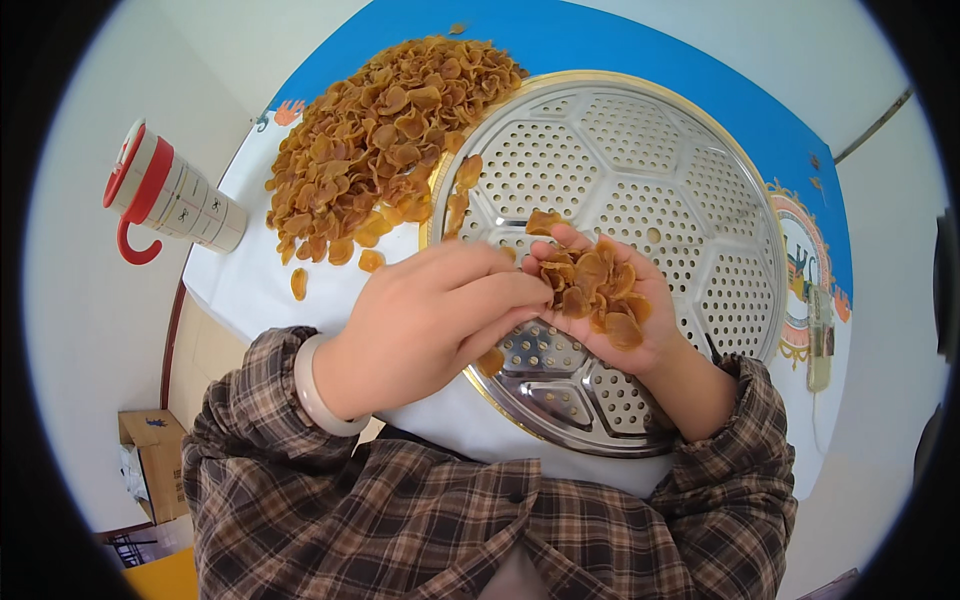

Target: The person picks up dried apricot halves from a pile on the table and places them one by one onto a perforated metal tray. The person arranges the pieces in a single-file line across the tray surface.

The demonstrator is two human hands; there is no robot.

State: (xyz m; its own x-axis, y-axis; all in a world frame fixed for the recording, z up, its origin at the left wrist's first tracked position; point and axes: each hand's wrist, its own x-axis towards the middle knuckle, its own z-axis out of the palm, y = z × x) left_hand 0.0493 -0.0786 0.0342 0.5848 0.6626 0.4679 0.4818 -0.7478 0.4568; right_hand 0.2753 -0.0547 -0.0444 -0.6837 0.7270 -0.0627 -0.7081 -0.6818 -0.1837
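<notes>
My right hand (651,330) is palm up over a perforated metal steamer tray (652,206), cupping a small heap of thin, amber-brown dried slices (596,289). From the left, my left hand (431,319) reaches across the tray's near left side, its fingertips at the edge of that heap. Whether a slice is pinched there is hidden by the fingers. A loose slice (545,223) lies on the tray just beyond my hands, and a few others rest along its left rim. Beside the tray, at the far left, a large pile of the same slices (382,135) spreads over the tabletop.
A cream tumbler (196,199) with a red lid and handle stands at the table's left edge. On the right of the blue and white tablecloth (795,142) lies a phone-like object (820,337) with a cable. A cardboard box (154,457) sits on the floor at lower left.
</notes>
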